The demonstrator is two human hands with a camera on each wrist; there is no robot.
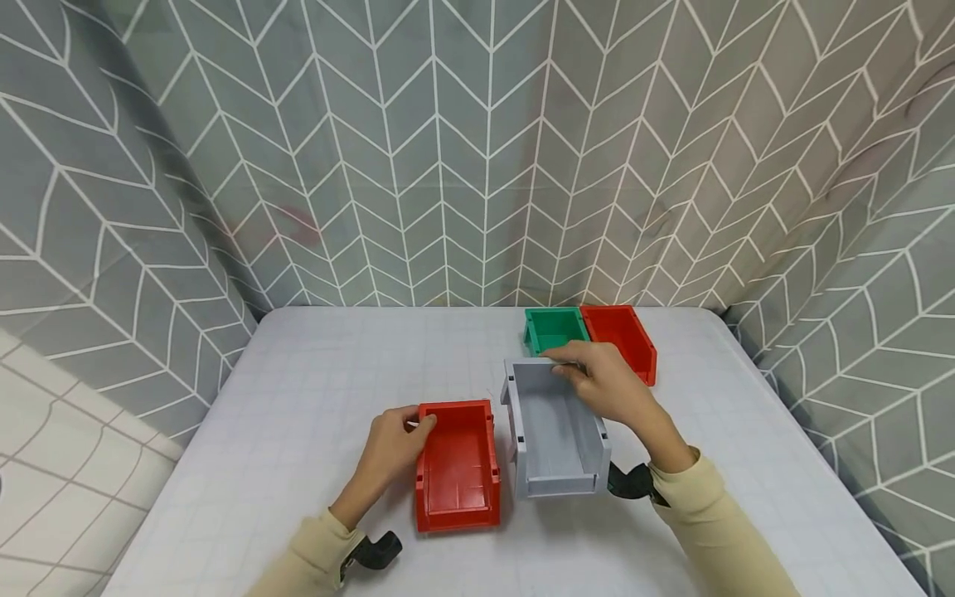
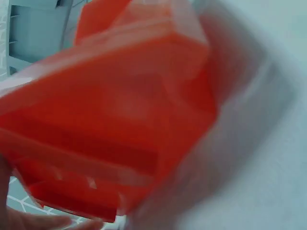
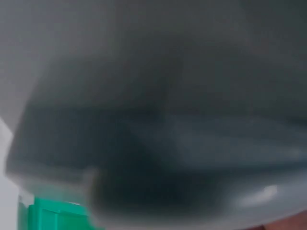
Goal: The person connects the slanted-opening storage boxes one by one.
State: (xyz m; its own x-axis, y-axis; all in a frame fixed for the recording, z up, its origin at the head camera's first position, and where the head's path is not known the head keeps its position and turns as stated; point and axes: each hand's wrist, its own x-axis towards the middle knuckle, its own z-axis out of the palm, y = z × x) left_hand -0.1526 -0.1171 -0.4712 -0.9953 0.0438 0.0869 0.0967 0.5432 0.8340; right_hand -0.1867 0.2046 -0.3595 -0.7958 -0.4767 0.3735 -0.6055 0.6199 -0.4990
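A red open-front bin (image 1: pixel 457 464) is gripped by my left hand (image 1: pixel 395 444) at its upper left edge, thumb over the rim. In the left wrist view the same red bin (image 2: pixel 120 105) fills much of the frame at a tilt. My right hand (image 1: pixel 608 381) pinches the back right rim of a grey bin (image 1: pixel 554 431), just right of the red one. That grey bin (image 3: pixel 153 139) covers most of the right wrist view, dark and blurred.
Toward the back of the white table (image 1: pixel 358 356) stand a small green bin (image 1: pixel 555 329) and another red bin (image 1: pixel 622 336), side by side. Patterned grey curtains (image 1: pixel 462 149) enclose the table at the back and sides.
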